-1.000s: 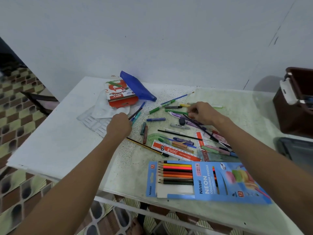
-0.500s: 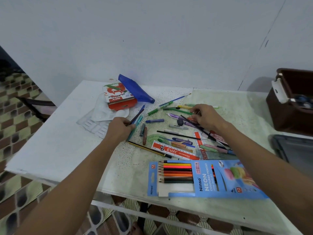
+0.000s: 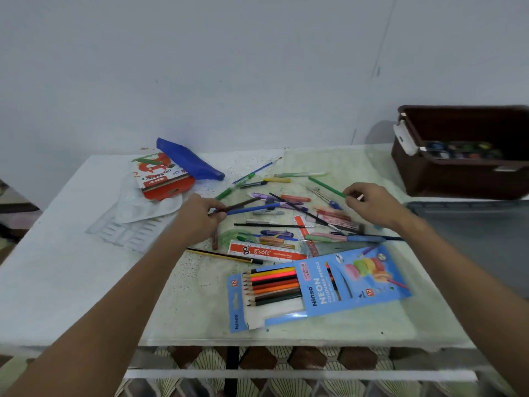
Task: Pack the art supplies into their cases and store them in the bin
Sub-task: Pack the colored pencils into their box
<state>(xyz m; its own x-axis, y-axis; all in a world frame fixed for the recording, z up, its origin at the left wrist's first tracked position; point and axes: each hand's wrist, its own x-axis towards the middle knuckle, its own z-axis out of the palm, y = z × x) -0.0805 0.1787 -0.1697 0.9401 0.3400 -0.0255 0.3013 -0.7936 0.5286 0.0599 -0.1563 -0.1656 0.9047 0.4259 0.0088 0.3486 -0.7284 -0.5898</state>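
Loose pens, pencils and brushes lie scattered across the middle of the white table [image 3: 57, 282]. My left hand [image 3: 197, 217] is closed on a few of them, among them a dark pencil and a blue pen [image 3: 252, 209] that stick out to the right. My right hand [image 3: 369, 206] pinches the end of a green pencil [image 3: 325, 186] that points up and left. A blue pack of neon coloured pencils [image 3: 317, 285] lies open near the front edge. A blue pencil pouch [image 3: 189, 160] and a red oil pastel box [image 3: 160, 174] lie at the back left. The brown bin [image 3: 446, 173] stands at the right.
A clear plastic tray [image 3: 128, 227] and a white liner lie left of the pile. A red g'soft ruler sleeve [image 3: 266, 252] and a yellow-black pencil [image 3: 226, 255] lie in front of it. A dark grey lid [image 3: 472, 224] rests below the bin, which holds small paint pots.
My left hand has gathered pens and shifted right. My right hand has moved right, away from the pile's centre, and now holds the green pencil. The camera has turned right, showing more of the bin.
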